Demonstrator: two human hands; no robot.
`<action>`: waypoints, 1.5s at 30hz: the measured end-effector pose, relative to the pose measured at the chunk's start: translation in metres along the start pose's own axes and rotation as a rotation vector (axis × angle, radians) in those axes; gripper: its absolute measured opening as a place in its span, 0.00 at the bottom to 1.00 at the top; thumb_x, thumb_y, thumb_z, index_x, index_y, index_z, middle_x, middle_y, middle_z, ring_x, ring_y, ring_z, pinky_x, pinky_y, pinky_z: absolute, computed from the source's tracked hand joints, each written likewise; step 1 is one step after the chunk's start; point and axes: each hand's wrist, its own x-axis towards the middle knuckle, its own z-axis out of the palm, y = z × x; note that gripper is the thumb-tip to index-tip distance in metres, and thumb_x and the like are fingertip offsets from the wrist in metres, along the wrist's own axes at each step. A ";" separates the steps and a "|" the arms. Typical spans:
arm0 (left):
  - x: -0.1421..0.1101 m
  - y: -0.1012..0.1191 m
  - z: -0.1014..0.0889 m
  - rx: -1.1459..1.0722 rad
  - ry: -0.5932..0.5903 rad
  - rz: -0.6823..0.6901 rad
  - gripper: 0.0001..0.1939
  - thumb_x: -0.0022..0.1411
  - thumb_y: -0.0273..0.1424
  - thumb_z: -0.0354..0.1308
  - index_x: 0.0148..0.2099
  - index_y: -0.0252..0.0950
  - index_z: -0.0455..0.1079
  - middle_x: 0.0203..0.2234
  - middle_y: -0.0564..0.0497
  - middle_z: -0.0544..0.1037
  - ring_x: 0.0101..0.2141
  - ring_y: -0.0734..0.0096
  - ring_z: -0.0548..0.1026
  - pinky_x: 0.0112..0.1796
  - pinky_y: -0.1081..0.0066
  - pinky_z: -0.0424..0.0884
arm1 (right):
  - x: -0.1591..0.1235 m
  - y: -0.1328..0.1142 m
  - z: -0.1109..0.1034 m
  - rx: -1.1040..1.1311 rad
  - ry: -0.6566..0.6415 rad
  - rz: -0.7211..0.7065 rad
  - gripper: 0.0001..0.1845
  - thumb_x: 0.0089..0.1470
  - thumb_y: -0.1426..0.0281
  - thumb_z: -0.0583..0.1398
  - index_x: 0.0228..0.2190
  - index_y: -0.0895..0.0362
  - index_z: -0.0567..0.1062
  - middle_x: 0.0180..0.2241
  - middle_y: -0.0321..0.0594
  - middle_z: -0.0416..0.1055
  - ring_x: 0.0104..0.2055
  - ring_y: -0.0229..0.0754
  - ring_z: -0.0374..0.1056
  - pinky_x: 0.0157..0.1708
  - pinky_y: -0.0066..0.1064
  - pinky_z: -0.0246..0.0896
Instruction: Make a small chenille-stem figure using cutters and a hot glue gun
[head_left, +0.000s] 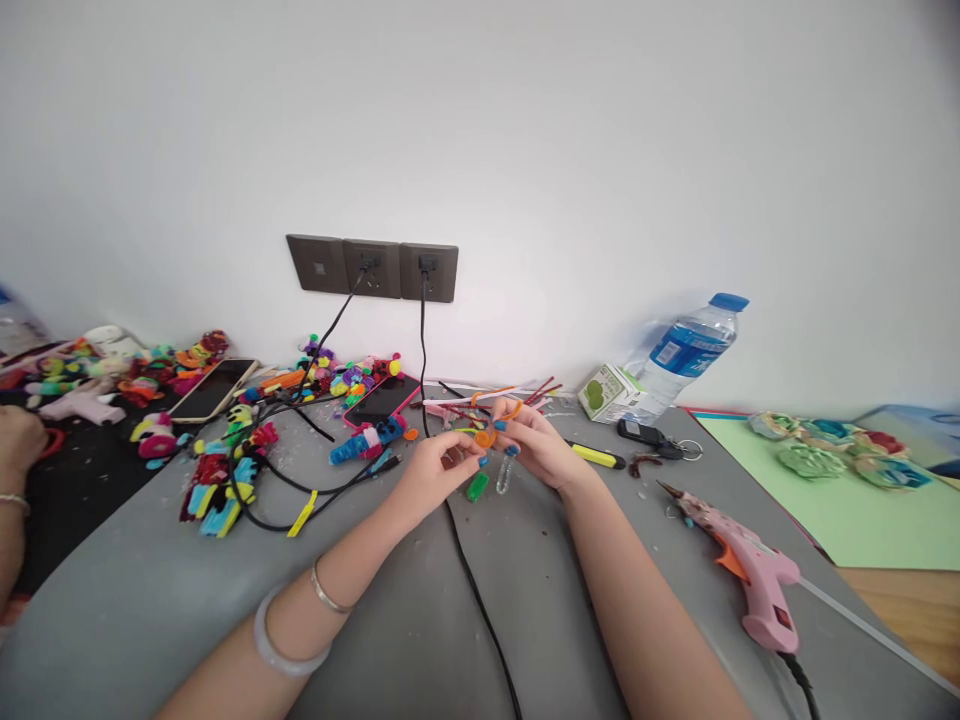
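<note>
My left hand (pixel 439 472) and my right hand (pixel 534 440) meet over the grey mat (pixel 390 620), fingers pinched together. Between them they hold an orange pipe cleaner (pixel 491 428), partly coiled into a small orange loop. My right hand's fingers wrap the upper end, my left pinches the coil. Just below the hands lie a green bit (pixel 477 487) and a clear loop (pixel 505 476). A bundle of loose pipe cleaners (pixel 487 398) lies just beyond the hands.
A pink glue gun (pixel 750 575) lies at right, its cable leaving the frame. A yellow pen (pixel 596 456), keys (pixel 652 437), small box (pixel 609 392) and water bottle (pixel 686 355) sit behind. Colourful craft pieces (pixel 225 470), phones (pixel 214 390) and black cables (pixel 465 560) lie left. Another person's hand (pixel 19 440) is far left.
</note>
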 end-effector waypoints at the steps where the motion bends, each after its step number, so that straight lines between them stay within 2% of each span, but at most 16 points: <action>1: -0.001 0.000 0.000 0.114 0.001 0.043 0.07 0.57 0.34 0.59 0.35 0.35 0.72 0.29 0.51 0.75 0.29 0.71 0.69 0.32 0.71 0.64 | 0.000 -0.001 0.000 0.025 0.031 -0.026 0.14 0.51 0.62 0.66 0.30 0.54 0.67 0.15 0.24 0.55 0.19 0.32 0.48 0.25 0.27 0.46; 4: -0.005 -0.002 -0.001 0.384 -0.048 0.127 0.04 0.54 0.31 0.63 0.32 0.37 0.72 0.28 0.52 0.74 0.32 0.67 0.70 0.34 0.70 0.64 | 0.000 -0.005 -0.001 0.091 0.110 -0.089 0.14 0.50 0.62 0.66 0.30 0.53 0.66 0.14 0.25 0.56 0.19 0.33 0.48 0.26 0.29 0.50; 8: -0.008 -0.006 0.000 0.458 -0.092 0.136 0.06 0.50 0.29 0.65 0.33 0.40 0.73 0.28 0.51 0.75 0.34 0.63 0.71 0.35 0.69 0.64 | 0.000 -0.010 -0.001 0.136 0.188 -0.110 0.13 0.49 0.62 0.67 0.29 0.52 0.68 0.15 0.26 0.56 0.19 0.34 0.49 0.29 0.31 0.56; 11: -0.007 -0.007 -0.002 0.380 -0.096 0.125 0.07 0.51 0.25 0.63 0.34 0.41 0.74 0.27 0.52 0.76 0.32 0.64 0.72 0.33 0.70 0.64 | 0.001 -0.010 -0.002 0.125 0.230 -0.103 0.13 0.47 0.61 0.68 0.28 0.52 0.70 0.18 0.29 0.58 0.21 0.36 0.53 0.30 0.32 0.59; 15: -0.003 -0.004 -0.003 0.271 -0.048 0.070 0.10 0.52 0.27 0.63 0.39 0.39 0.77 0.28 0.51 0.76 0.29 0.68 0.72 0.31 0.71 0.65 | 0.003 -0.006 -0.005 0.154 0.257 -0.114 0.14 0.42 0.63 0.71 0.27 0.53 0.72 0.27 0.34 0.67 0.28 0.37 0.61 0.30 0.30 0.60; 17: -0.001 -0.001 -0.004 0.187 0.020 0.083 0.09 0.55 0.28 0.61 0.41 0.38 0.77 0.32 0.49 0.76 0.30 0.69 0.72 0.31 0.72 0.67 | 0.004 -0.004 -0.006 0.180 0.252 -0.116 0.14 0.42 0.63 0.71 0.28 0.53 0.73 0.30 0.35 0.69 0.31 0.37 0.63 0.31 0.29 0.61; 21: 0.001 -0.001 -0.005 -0.086 0.190 0.116 0.10 0.60 0.32 0.57 0.43 0.37 0.76 0.40 0.45 0.72 0.38 0.66 0.72 0.31 0.72 0.72 | 0.005 -0.001 -0.008 0.219 0.226 -0.094 0.13 0.43 0.64 0.71 0.29 0.53 0.75 0.30 0.33 0.69 0.30 0.34 0.63 0.32 0.26 0.62; 24: 0.003 -0.003 -0.006 -0.239 0.233 0.102 0.10 0.58 0.33 0.59 0.42 0.36 0.73 0.42 0.45 0.70 0.41 0.65 0.72 0.33 0.70 0.75 | 0.004 -0.001 -0.008 0.197 0.185 -0.075 0.13 0.44 0.64 0.71 0.29 0.53 0.73 0.29 0.32 0.69 0.31 0.33 0.65 0.34 0.26 0.63; 29: 0.004 -0.001 -0.004 -0.337 0.196 0.043 0.13 0.55 0.35 0.63 0.41 0.35 0.69 0.40 0.46 0.73 0.43 0.63 0.72 0.37 0.71 0.75 | 0.003 -0.001 -0.007 0.131 0.126 -0.032 0.15 0.43 0.65 0.72 0.26 0.54 0.71 0.30 0.34 0.71 0.30 0.36 0.65 0.34 0.29 0.63; 34: 0.002 0.000 -0.002 -0.332 0.173 0.054 0.13 0.54 0.36 0.64 0.40 0.36 0.68 0.37 0.47 0.74 0.42 0.65 0.73 0.39 0.71 0.72 | 0.004 0.002 -0.004 0.104 0.056 -0.013 0.15 0.43 0.64 0.72 0.25 0.55 0.71 0.29 0.34 0.68 0.28 0.35 0.63 0.31 0.28 0.60; 40: 0.001 -0.001 -0.001 -0.341 0.140 -0.001 0.16 0.53 0.38 0.66 0.40 0.36 0.68 0.38 0.46 0.75 0.40 0.64 0.75 0.32 0.74 0.70 | 0.005 0.002 -0.002 0.073 0.073 -0.007 0.15 0.42 0.64 0.72 0.25 0.55 0.71 0.30 0.34 0.67 0.28 0.35 0.61 0.30 0.28 0.59; 45: -0.002 0.001 -0.001 -0.288 0.122 0.038 0.14 0.56 0.35 0.63 0.43 0.37 0.69 0.40 0.45 0.77 0.42 0.64 0.76 0.36 0.71 0.72 | 0.005 0.002 -0.004 0.070 0.063 -0.015 0.15 0.44 0.64 0.71 0.26 0.55 0.71 0.29 0.34 0.68 0.28 0.34 0.62 0.30 0.27 0.58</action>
